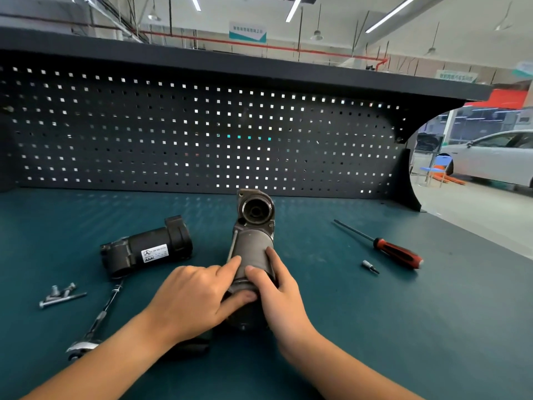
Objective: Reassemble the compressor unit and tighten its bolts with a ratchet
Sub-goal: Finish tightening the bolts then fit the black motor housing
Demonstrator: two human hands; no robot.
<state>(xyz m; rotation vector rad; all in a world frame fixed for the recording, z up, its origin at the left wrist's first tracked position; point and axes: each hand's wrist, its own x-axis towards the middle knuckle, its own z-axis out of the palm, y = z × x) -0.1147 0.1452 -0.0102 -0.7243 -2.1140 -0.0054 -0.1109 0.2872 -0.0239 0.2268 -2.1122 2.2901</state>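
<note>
The grey compressor body [253, 249] lies on the green counter [375, 327], held between the 2 hands, with its open round end turned away from the person. The left hand [196, 295] is laid against the body's left side: the forefinger is stretched along the casing and the thumb is pressed on the near end, with the other fingers curled. The right hand [278, 293] is set on the right side, its thumb and forefinger clasped over the casing. A thin rod [232, 245] is seen along the body's left flank, just beyond the left forefinger.

Beyond and left of the left hand a black labelled cylinder [147, 249] is lying on its side, apart from the body. Further left, several loose bolts [60, 294] are gathered. The ratchet [96, 320] is laid just left of the left forearm, with its head nearest the person. Well to the right of the right hand a red-handled screwdriver [386, 247] is placed, and a small bit [370, 266] rests beside it.
</note>
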